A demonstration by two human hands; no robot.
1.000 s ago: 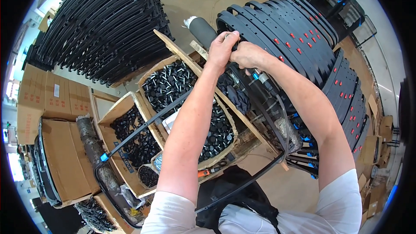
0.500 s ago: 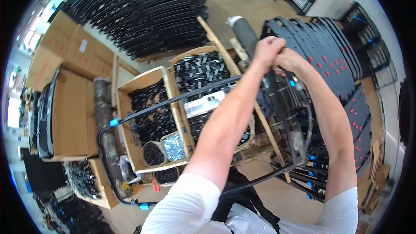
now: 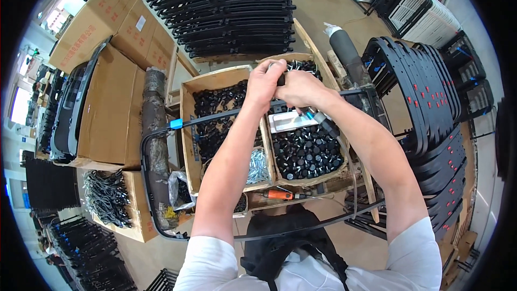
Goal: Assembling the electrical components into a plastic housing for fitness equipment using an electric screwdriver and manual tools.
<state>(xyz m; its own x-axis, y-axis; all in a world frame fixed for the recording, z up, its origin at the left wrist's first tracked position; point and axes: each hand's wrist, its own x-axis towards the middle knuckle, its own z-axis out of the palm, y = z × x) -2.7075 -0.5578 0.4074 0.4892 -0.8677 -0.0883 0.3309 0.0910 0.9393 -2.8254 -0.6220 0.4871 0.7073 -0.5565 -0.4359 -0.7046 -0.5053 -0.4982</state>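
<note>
A black rectangular frame [image 3: 226, 113] with rounded corners lies across the wooden boxes, its near bar passing before my body. Over its far bar, my left hand [image 3: 264, 83] is closed with bent fingers; what it pinches is hidden. Pressed up beside it, my right hand [image 3: 301, 89] grips an air tool [image 3: 323, 123]. The tool's dark end, with a blue-green ring, shows below the palm, and a hose [image 3: 351, 170] runs down from it. Its tip is concealed by my fingers. Under my hands sit boxes of black-headed fasteners [image 3: 307, 153] and a silver-white case [image 3: 291, 121].
Silver screws [image 3: 258, 166] fill a small compartment. An orange-handled tool [image 3: 280, 194] lies on the near ledge. Wrapped rolls flank the boxes, including a grey one [image 3: 347, 48]. Black frames [image 3: 420, 91] are stacked at right, black bars [image 3: 231, 11] at the back, and cardboard boxes [image 3: 107, 113] at left.
Both hands have moved left along the far bar, from the frame's right corner to above the fastener boxes. The air tool came along. The view has shifted, uncovering the orange-handled tool.
</note>
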